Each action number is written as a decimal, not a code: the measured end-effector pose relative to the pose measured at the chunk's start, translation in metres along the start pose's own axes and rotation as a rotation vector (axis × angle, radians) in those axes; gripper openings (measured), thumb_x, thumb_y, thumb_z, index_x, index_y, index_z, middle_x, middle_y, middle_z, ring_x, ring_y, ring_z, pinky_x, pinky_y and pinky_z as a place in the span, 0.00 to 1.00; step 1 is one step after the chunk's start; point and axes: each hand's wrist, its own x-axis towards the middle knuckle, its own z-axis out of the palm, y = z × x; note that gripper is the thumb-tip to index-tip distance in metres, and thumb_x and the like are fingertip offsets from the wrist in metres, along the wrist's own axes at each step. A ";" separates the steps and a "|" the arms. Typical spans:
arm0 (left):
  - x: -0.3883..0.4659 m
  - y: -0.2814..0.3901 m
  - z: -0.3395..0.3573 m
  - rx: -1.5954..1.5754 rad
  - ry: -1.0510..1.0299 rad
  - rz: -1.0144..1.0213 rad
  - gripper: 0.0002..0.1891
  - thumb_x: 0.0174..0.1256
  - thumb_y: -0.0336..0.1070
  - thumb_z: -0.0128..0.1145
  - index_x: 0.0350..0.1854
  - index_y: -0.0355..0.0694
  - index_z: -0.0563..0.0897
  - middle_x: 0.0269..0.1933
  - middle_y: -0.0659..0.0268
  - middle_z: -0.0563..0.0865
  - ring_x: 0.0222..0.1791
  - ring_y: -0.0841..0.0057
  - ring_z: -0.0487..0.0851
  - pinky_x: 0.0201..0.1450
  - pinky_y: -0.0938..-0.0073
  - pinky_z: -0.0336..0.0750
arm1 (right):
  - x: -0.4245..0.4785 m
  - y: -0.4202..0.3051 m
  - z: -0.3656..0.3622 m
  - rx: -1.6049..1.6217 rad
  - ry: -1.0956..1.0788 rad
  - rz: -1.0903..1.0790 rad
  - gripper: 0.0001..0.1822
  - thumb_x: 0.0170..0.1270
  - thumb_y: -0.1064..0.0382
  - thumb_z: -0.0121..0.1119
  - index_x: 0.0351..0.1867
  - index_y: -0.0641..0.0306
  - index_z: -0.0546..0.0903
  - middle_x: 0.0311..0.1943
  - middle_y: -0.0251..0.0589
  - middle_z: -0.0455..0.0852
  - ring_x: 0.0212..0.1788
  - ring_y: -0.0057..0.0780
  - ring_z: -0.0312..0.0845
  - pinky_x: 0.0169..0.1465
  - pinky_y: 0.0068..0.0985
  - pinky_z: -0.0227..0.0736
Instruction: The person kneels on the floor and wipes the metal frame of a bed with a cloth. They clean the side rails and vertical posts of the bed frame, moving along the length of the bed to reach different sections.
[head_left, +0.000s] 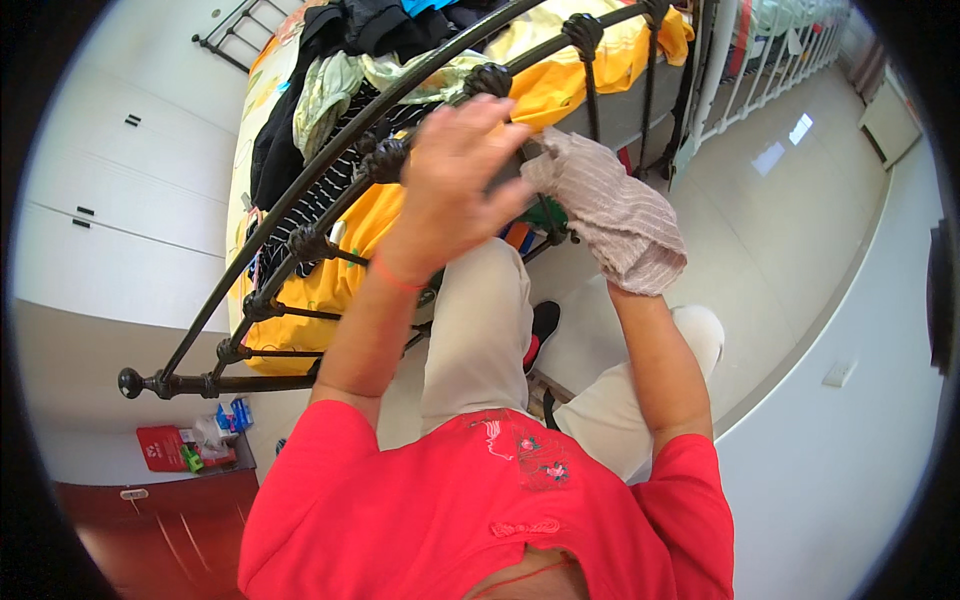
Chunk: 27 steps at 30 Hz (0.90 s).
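My left hand (465, 176) is raised in front of the black metal bed frame (315, 225), its fingers spread and somewhat blurred, with nothing in it. A pinkish-beige striped cloth (611, 210) is draped over my right hand and covers it down to the wrist, so the fingers are hidden. The cloth is close to the bed's corner uprights. Behind the rails lie an orange-yellow bedsheet (360, 232), dark clothes (300, 112) and a pale green patterned garment (324, 101).
A white metal railing (757, 101) stands at upper right beside the tiled floor (765, 210). A white wall (832, 442) is on my right. White cabinets (127, 187) are at left, with a red bag (161, 448) on a ledge at lower left.
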 end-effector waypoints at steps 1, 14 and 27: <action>-0.005 -0.010 -0.019 -0.014 0.130 0.011 0.20 0.48 0.34 0.65 0.47 0.39 0.82 0.55 0.57 0.81 0.58 0.60 0.77 0.65 0.55 0.63 | 0.002 0.008 0.008 -0.034 0.006 -0.037 0.23 0.66 0.48 0.51 0.59 0.54 0.74 0.56 0.39 0.78 0.55 0.41 0.75 0.58 0.36 0.71; -0.045 -0.077 -0.102 0.520 -0.281 -0.632 0.20 0.59 0.57 0.59 0.32 0.42 0.79 0.22 0.57 0.83 0.25 0.57 0.83 0.27 0.59 0.75 | -0.009 0.025 0.024 1.393 0.162 0.646 0.27 0.61 0.59 0.57 0.61 0.63 0.68 0.54 0.45 0.78 0.49 0.39 0.79 0.42 0.31 0.81; -0.061 -0.079 -0.100 0.495 -0.188 -0.493 0.20 0.59 0.55 0.60 0.32 0.41 0.76 0.27 0.61 0.83 0.26 0.59 0.83 0.26 0.62 0.75 | 0.047 -0.072 0.132 -0.264 0.393 0.049 0.36 0.44 0.59 0.66 0.57 0.68 0.68 0.47 0.58 0.74 0.54 0.56 0.70 0.57 0.41 0.67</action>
